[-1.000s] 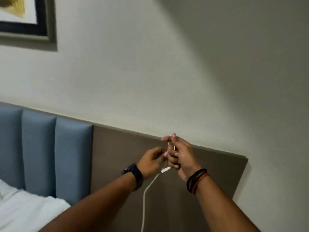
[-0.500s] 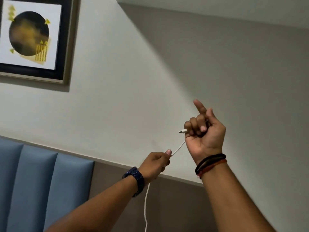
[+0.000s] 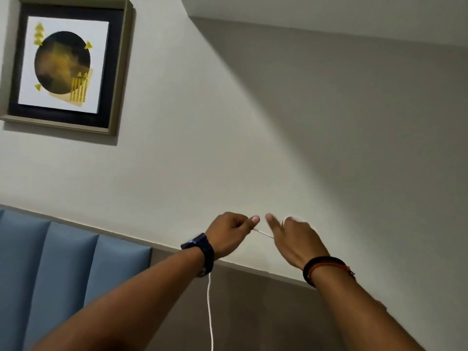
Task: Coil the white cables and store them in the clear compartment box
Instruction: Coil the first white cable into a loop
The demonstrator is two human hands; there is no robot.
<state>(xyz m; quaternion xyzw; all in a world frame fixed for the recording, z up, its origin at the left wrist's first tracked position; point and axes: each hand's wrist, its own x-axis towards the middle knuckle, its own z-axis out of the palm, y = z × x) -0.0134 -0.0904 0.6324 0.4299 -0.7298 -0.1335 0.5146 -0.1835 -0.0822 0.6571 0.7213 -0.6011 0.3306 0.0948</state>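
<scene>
Wall [image 3: 228,122] pale grey, framed picture [image 3: 63,64], blue padded headboard [image 3: 63,262], white cable [image 3: 209,312] hanging

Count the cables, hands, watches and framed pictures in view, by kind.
Thin white cable: 1
Bare hands: 2, left hand, right hand
Dark blue wristwatch: 1
Framed abstract wall picture: 1
Total: 5

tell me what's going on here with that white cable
A person is working a white cable with both hands, raised in front of a wall. The left hand pinches it, and the rest hangs down below that wrist. A short taut stretch runs across to the right hand, which holds the other end; blur hides its exact grip. No storage box is in view.
</scene>
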